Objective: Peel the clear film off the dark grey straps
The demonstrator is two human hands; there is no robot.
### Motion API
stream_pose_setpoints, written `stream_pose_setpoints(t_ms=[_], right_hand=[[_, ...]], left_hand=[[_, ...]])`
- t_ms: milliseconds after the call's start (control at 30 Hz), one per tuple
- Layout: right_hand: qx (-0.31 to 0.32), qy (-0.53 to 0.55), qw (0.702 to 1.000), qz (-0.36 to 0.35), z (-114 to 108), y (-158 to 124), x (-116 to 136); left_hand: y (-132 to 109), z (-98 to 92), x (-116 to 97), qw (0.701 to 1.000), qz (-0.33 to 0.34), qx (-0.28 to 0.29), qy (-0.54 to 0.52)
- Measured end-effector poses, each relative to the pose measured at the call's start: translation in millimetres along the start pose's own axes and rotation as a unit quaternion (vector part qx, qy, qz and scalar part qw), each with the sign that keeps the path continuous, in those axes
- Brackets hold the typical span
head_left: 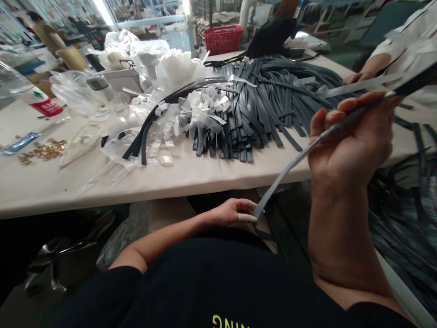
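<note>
A narrow grey strap (290,166) runs slantwise between my two hands. My left hand (237,212) is low in front of the table edge, with pale covers on some fingertips, and pinches the strap near its lower end. Raised on the right, my right hand (355,132) has its fingers curled round the strap, which goes on darker past it to the upper right. Behind that hand a whitish translucent strip (365,84) stretches sideways; whether it joins the strap I cannot tell. A big heap of dark grey straps (246,109) lies on the table beyond.
White film strips (201,109) pile beside the heap on the table (191,180). Small gold metal pieces (51,149), a bottle (41,98) and plastic bags lie left. A red basket (223,40) stands behind. Another person's hand (362,77) is at the right. More straps (406,218) hang lower right.
</note>
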State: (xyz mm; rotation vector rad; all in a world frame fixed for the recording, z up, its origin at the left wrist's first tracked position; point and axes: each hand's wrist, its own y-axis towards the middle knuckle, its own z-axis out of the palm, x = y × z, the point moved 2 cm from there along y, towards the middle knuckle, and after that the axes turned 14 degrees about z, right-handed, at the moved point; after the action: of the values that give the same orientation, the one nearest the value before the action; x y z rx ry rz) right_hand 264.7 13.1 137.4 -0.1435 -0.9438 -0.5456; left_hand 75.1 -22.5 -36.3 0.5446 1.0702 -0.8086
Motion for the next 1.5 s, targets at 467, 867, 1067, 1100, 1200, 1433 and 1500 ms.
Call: stream_pose_setpoints(t_ms=[467, 867, 1067, 1100, 1200, 1433, 1500], right_hand=[[-0.145, -0.083, 0.968, 0.186, -116, -25, -75], [0.108, -0.384, 0.8, 0.449, -165, -133, -139], [0.234, -0.458, 0.841, 0.165, -50, -79, -131], [0.284, -0.448, 0.832, 0.163, -30, -73, -135], [0.405, -0.442, 0.786, 0.152, 13, -69, -152], [0.455, -0.439, 0.752, 0.184, 11, -92, -166], [0.46, -0.427, 0.752, 0.202, 0, -93, -159]], left_hand=[[-74, -118.2, -117, 0.893, 0.208, -0.341, -0.207], [-73, -125.6, -117, 0.855, 0.274, -0.412, 0.154], [-64, -78.4, -119, 0.865, 0.282, -0.343, 0.235], [-61, -73.2, -117, 0.876, 0.267, -0.33, 0.229], [-54, -67.7, -109, 0.89, 0.246, -0.322, 0.208], [-56, -78.6, -108, 0.839, 0.358, -0.39, 0.123], [-54, -83.4, -109, 0.841, 0.355, -0.397, 0.093]])
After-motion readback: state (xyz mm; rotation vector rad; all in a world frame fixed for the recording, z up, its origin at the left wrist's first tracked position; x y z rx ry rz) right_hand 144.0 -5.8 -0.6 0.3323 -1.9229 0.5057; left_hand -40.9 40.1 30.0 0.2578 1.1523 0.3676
